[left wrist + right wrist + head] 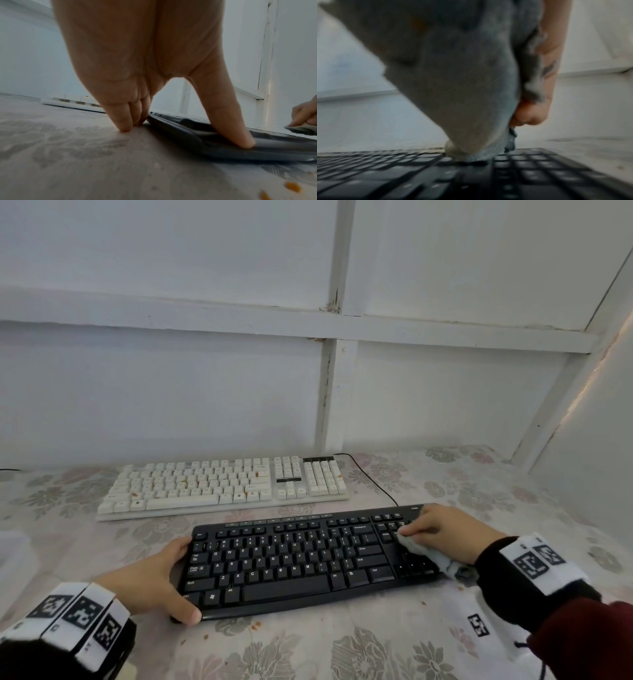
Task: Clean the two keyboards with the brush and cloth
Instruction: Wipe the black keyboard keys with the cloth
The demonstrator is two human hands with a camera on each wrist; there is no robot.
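A black keyboard [294, 559] lies near me on the flowered tablecloth. Behind it sits a stained white keyboard [222, 484]. My left hand [186, 578] braces the black keyboard's left end: straight fingers [126, 127] touch the cloth at its edge and the thumb presses its front rim [223, 152]. My right hand [421, 534] grips a grey cloth [424, 553] and presses it on the keys at the right end. In the right wrist view the bunched cloth [453, 94] touches the black keys [419, 175]. No brush is in view.
The white keyboard's black cable [373, 481] runs across the table behind the black keyboard. Orange crumbs [255, 625] lie on the tablecloth [342, 645] in front. A white object [13, 549] sits at the left edge. White walls close the back and right.
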